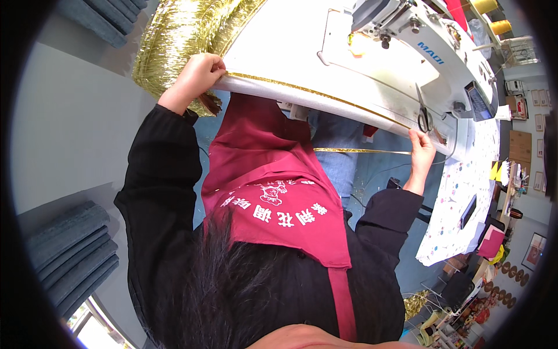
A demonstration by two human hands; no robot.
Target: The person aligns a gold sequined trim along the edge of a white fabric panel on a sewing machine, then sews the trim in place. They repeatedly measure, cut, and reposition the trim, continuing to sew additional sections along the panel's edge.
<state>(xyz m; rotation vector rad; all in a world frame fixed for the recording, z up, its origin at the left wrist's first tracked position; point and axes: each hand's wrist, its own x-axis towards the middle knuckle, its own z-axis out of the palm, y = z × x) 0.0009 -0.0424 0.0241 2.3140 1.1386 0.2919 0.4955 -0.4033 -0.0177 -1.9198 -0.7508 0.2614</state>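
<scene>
A narrow gold sequined ribbon [314,92] is stretched along the front edge of the white sewing table [273,41]. My left hand [200,74] pinches its left end beside a heap of gold tinsel fringe [165,43]. My right hand [422,153] pinches the ribbon at the edge's right, and a length of it runs back leftward below the table, over the jeans. Black-handled scissors [424,119] lie just above my right hand. A white sewing machine [442,64] stands at the upper right. A maroon apron [267,145] covers my front.
A white patterned board [442,227] extends at the right, with shelves and a cardboard box [519,145] beyond. Yellow thread cones [499,27] stand behind the machine. Grey curtains [72,244] hang at the left. A cable hangs below the table's right end.
</scene>
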